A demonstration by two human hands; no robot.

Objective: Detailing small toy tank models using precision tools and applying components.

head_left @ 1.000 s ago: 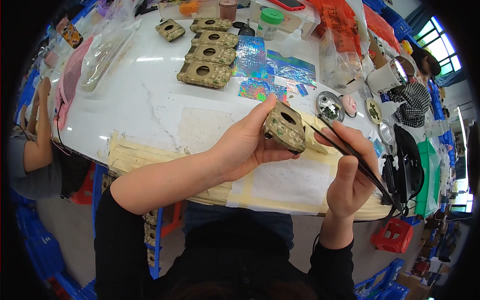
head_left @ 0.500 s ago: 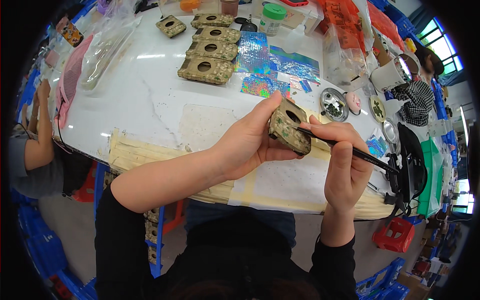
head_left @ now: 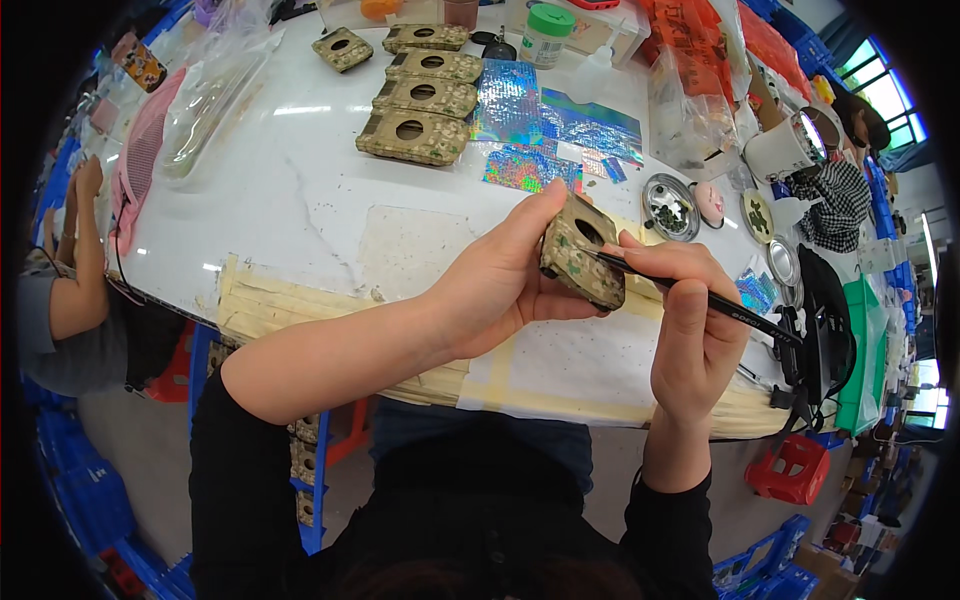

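Camouflage shell [head_left: 572, 262] is sitting above the tabletop [head_left: 255, 205], gripped by your left hand [head_left: 498, 278], while your right hand [head_left: 692, 330] is holding tweezers [head_left: 737, 313] at its face, seemingly for surface detailing, next needing steadiness.

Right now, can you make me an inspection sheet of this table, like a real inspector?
Surface: white table, beige tape along the near edge.
Job's things: camouflage case, black tweezers, both in hand; five similar cases farther back.
Clutter: shiny sheets, green-lidded jar, orange bag.
Hands: left hand holds the case; right hand holds the tweezers, tip at it.
Cables: thin dark cord by the table's left edge.
Surroundings: another person's arm at left, red stool at right, blue crates.
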